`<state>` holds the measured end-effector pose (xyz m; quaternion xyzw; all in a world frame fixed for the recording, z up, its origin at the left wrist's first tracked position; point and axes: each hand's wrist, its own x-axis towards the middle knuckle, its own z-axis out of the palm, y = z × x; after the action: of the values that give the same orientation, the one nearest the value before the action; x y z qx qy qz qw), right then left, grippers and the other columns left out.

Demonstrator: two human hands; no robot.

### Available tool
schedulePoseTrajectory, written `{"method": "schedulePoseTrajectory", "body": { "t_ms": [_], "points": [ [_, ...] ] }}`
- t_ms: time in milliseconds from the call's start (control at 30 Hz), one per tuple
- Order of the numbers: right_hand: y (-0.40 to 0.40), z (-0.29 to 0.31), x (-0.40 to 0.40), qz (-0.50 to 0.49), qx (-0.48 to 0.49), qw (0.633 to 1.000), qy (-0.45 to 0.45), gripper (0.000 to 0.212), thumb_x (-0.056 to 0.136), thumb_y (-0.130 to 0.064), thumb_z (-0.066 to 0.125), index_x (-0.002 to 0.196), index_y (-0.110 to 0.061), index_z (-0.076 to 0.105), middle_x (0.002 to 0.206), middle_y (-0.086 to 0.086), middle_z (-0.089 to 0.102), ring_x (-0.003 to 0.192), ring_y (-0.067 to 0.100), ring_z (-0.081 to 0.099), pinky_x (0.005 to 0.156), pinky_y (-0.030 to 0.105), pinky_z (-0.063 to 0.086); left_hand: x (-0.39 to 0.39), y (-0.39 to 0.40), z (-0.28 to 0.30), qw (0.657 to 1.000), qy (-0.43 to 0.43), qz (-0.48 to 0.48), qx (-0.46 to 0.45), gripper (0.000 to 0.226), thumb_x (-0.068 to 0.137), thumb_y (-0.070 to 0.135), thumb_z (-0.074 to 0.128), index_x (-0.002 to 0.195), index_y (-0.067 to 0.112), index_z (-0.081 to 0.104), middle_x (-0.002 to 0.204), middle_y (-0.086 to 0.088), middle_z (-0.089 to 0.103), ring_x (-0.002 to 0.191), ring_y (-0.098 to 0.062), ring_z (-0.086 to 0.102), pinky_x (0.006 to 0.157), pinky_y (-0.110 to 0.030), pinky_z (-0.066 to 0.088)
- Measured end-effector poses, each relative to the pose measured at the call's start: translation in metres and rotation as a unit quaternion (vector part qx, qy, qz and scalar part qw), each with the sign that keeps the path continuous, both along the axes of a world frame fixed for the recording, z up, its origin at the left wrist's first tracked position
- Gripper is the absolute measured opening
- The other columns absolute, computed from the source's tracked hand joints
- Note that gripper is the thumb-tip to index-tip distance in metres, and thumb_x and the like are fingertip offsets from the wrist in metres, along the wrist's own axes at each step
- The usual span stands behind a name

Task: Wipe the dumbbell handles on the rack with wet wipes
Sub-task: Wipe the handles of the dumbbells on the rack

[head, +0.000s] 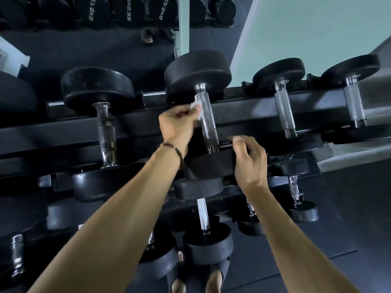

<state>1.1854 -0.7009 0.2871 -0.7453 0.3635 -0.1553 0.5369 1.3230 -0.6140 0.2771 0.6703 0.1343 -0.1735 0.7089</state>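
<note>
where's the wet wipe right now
In the head view, the wet wipe sits near centre frame, pinched in the left hand against the left side of the knurled handle of the top-row dumbbell, just below its far weight head.

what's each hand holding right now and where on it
The left hand pinches a white wet wipe against the upper part of the knurled handle. The right hand grips the rim of that dumbbell's near weight head.

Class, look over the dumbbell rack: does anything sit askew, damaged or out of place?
Nothing stands out. The dumbbells lie in their cradles on the rack. The left hand presses a wipe against the middle handle, and the right hand grips that dumbbell's near head.
</note>
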Motion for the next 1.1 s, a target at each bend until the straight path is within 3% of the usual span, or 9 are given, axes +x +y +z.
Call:
{"method": "schedulePoseTrajectory", "body": {
  "t_ms": [100, 267, 367, 467, 667, 733, 833, 1000, 1100],
  "points": [
    [0.002, 0.0, 0.001, -0.006, -0.002, 1.0, -0.003, 0.023, 0.082, -0.04, 0.045, 0.077, -0.035, 0.067, 0.097, -0.013, 0.068, 0.099, 0.004, 0.06, 0.093, 0.032, 0.047, -0.006, 0.009, 0.007, 0.998, -0.004, -0.064, -0.026, 0.015, 0.078, 0.01, 0.082, 0.07, 0.016, 0.071, 0.065, 0.003, 0.071, 0.067, -0.01, 0.068, 0.071, -0.023, 0.06],
    [0.001, -0.002, 0.001, 0.003, -0.007, 1.0, -0.014, 0.025, 0.084, -0.04, 0.045, 0.077, -0.038, 0.069, 0.095, -0.012, 0.068, 0.096, 0.004, 0.06, 0.088, 0.032, 0.047, 0.023, -0.013, 0.024, 0.998, 0.017, 0.049, -0.04, 0.017, 0.077, 0.012, 0.084, 0.067, 0.017, 0.07, 0.065, 0.006, 0.07, 0.073, -0.011, 0.07, 0.079, -0.027, 0.06],
    [-0.002, -0.001, 0.0, -0.001, 0.001, 1.0, -0.015, 0.028, 0.084, -0.038, 0.046, 0.08, -0.03, 0.073, 0.096, -0.011, 0.069, 0.096, 0.005, 0.061, 0.09, 0.035, 0.048, 0.009, -0.001, 0.022, 0.999, 0.028, -0.023, -0.029, 0.012, 0.077, 0.008, 0.083, 0.076, 0.014, 0.072, 0.068, 0.004, 0.072, 0.07, -0.009, 0.07, 0.073, -0.025, 0.061],
    [-0.001, 0.0, 0.001, -0.002, 0.004, 1.0, 0.0, 0.026, 0.083, -0.038, 0.046, 0.076, -0.034, 0.07, 0.096, -0.013, 0.069, 0.098, 0.005, 0.061, 0.093, 0.037, 0.048, -0.007, 0.013, 0.014, 0.996, 0.034, -0.085, -0.018, 0.013, 0.077, 0.002, 0.081, 0.074, 0.011, 0.071, 0.068, -0.001, 0.073, 0.067, -0.011, 0.071, 0.068, -0.024, 0.061],
    [0.001, -0.001, 0.001, 0.0, -0.003, 1.0, -0.011, 0.029, 0.083, -0.041, 0.045, 0.081, -0.03, 0.073, 0.093, -0.014, 0.068, 0.1, 0.01, 0.06, 0.092, 0.039, 0.048, 0.02, -0.002, 0.019, 1.0, -0.017, -0.016, 0.0, 0.015, 0.078, 0.005, 0.082, 0.071, 0.017, 0.075, 0.073, -0.002, 0.074, 0.078, -0.014, 0.073, 0.071, -0.027, 0.06],
    [0.0, -0.002, 0.0, -0.003, -0.003, 1.0, -0.011, 0.03, 0.083, -0.04, 0.046, 0.082, -0.027, 0.073, 0.093, -0.013, 0.069, 0.099, 0.01, 0.061, 0.092, 0.041, 0.048, 0.011, 0.005, 0.018, 0.998, 0.007, -0.06, 0.013, 0.013, 0.075, 0.004, 0.083, 0.082, 0.01, 0.074, 0.078, -0.005, 0.076, 0.074, -0.013, 0.074, 0.067, -0.026, 0.06],
    [-0.001, -0.001, 0.001, -0.007, -0.004, 1.0, -0.006, 0.026, 0.082, -0.039, 0.046, 0.078, -0.03, 0.07, 0.094, -0.014, 0.068, 0.099, 0.009, 0.061, 0.094, 0.04, 0.048, -0.011, 0.019, 0.012, 0.991, 0.029, -0.12, 0.046, 0.016, 0.074, 0.003, 0.084, 0.077, 0.011, 0.07, 0.067, 0.002, 0.074, 0.062, -0.01, 0.07, 0.064, -0.025, 0.061],
    [0.003, 0.001, 0.001, 0.002, -0.011, 1.0, -0.002, 0.021, 0.083, -0.042, 0.045, 0.076, -0.039, 0.064, 0.095, -0.015, 0.066, 0.103, 0.011, 0.059, 0.095, 0.039, 0.047, 0.001, 0.003, 0.013, 0.999, 0.025, 0.011, -0.035, 0.012, 0.077, 0.001, 0.081, 0.084, 0.006, 0.073, 0.083, -0.011, 0.075, 0.078, -0.019, 0.074, 0.067, -0.026, 0.059],
    [0.003, 0.0, 0.001, -0.001, -0.009, 1.0, -0.001, 0.021, 0.082, -0.042, 0.045, 0.077, -0.038, 0.065, 0.096, -0.013, 0.066, 0.102, 0.011, 0.059, 0.097, 0.039, 0.046, -0.007, 0.01, 0.013, 0.998, 0.031, -0.057, -0.001, 0.011, 0.077, 0.005, 0.082, 0.082, 0.009, 0.073, 0.076, -0.007, 0.074, 0.066, -0.012, 0.072, 0.06, -0.021, 0.056]
  ]
}}
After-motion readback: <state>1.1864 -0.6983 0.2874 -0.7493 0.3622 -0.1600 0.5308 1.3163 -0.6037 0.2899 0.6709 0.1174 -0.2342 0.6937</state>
